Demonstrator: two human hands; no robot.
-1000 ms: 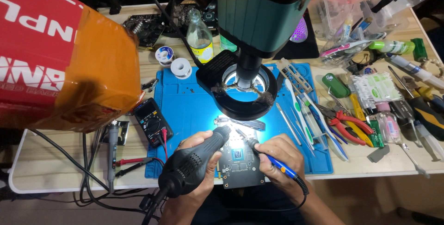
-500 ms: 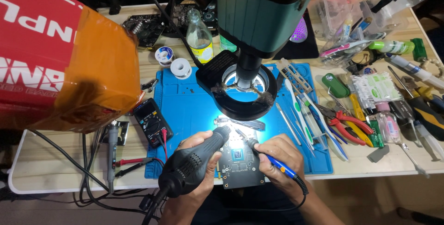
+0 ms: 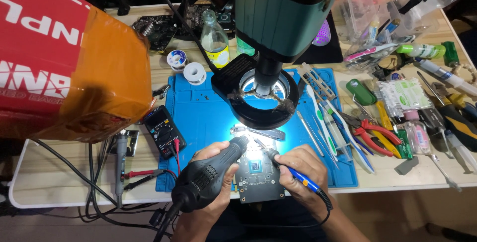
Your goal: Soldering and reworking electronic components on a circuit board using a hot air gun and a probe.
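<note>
Nothing has shifted — left hand (image 3: 214, 172) grips the hot-air handpiece (image 3: 208, 175), right hand (image 3: 300, 170) pinches the soldering iron (image 3: 293, 173), both over the circuit board (image 3: 256, 182).

A bulky black hot-air handpiece (image 3: 208, 178) with a ribbed grip lies slanted, its metal nozzle pointing up and right over the board; its black cable leaves past the table's near edge. A dark grey rectangular circuit board (image 3: 257, 177) with a shiny square chip at its middle lies flat on the blue mat at the table's near edge. A slim soldering pen (image 3: 288, 170) with a blue-and-black handle slants from lower right, its tip over the board's upper right part.
</note>
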